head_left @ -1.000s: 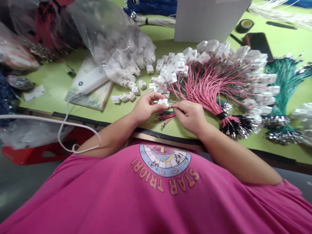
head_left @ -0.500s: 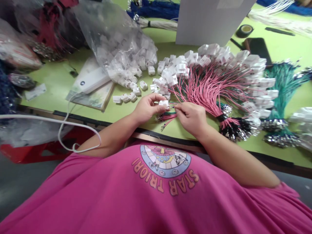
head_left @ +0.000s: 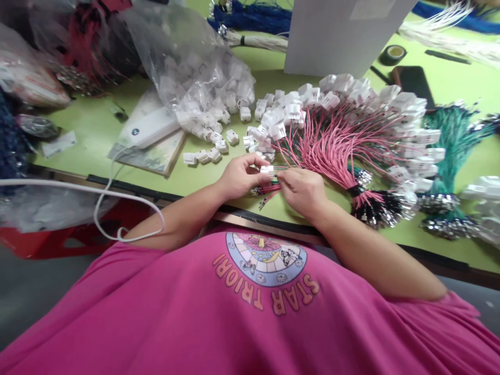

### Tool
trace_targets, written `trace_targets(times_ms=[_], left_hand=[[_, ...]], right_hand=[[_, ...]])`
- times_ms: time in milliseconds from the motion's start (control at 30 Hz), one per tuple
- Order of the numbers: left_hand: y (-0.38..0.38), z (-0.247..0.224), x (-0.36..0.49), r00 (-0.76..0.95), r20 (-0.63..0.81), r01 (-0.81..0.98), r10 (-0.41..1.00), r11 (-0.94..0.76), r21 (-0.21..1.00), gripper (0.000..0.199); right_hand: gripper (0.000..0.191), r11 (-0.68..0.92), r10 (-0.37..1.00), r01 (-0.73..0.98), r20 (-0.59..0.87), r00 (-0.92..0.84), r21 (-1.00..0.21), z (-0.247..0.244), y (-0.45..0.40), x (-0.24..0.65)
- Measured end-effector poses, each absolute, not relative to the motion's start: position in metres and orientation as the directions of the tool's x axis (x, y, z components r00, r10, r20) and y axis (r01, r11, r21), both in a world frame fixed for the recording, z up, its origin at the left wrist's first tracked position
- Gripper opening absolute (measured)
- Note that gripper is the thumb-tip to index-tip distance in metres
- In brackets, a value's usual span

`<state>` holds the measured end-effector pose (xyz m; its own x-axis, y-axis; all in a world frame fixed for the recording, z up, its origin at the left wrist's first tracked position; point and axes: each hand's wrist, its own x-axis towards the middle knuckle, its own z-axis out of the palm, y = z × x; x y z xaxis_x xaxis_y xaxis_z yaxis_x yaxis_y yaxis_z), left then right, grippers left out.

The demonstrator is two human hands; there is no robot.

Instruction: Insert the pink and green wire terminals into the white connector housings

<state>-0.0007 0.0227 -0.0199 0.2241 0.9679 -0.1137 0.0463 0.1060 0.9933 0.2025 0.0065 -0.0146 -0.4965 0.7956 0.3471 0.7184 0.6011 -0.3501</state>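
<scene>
Head view of a pale green, flat-topped table (head_left: pixel 89 124) with a dark front edging, its parts given in order of size. A clear, crumpled plastic bag (head_left: pixel 203 67) of white pieces lies beyond the left hand; to the right, a fanned bundle of long pink wires (head_left: pixel 332 138) ends in a crowded arc of white plastic blocks (head_left: pixel 353 88). Near the front edge, the right hand (head_left: pixel 280 176) is closed in a pinch on what appears to be a thin wire, while the left hand (head_left: pixel 261 169) grips between thumb and forefinger a small white block-shaped plastic housing (head_left: pixel 267 170), held just above the table between the two hands. Short pink loose wire ends (head_left: pixel 269 199) lie just below. The step in hand appears to be mating wire and housing; it would be done well by keeping the housing square and steady, pinching the wire close to its tip and pushing it straight, without bending. Not resolved: the wire's tip, covered by the right fingers; the housing's slots, too small to read; whether wire and housing touch. The bag is cut off by the upper edge.
</scene>
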Motion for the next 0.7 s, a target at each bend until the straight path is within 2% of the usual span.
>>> trace_targets(times_ms=[167,233,433,700], left_hand=[[0.021,-0.022,0.0,0.244,-0.115,0.038,0.963,0.109,0.993,0.051],[0.02,-0.024,-0.001,0.249,-0.115,0.063,0.962,0.103,0.993,0.051],[0.019,-0.022,-0.001,0.258,0.073,0.312,0.963,-0.154,0.937,0.041],[0.02,-0.019,0.001,0.255,0.15,0.361,0.955,-0.238,0.902,0.037]], right_hand=[[0.029,0.617,0.777,0.759,0.312,-0.546,-0.208,-0.008,0.004,0.202],[0.029,0.618,0.775,0.761,0.314,-0.549,-0.197,-0.008,0.003,0.202],[0.03,0.594,0.804,0.696,0.316,-0.503,-0.405,-0.018,0.006,0.2],[0.026,0.551,0.834,0.69,0.327,-0.444,-0.468,-0.02,0.007,0.199]])
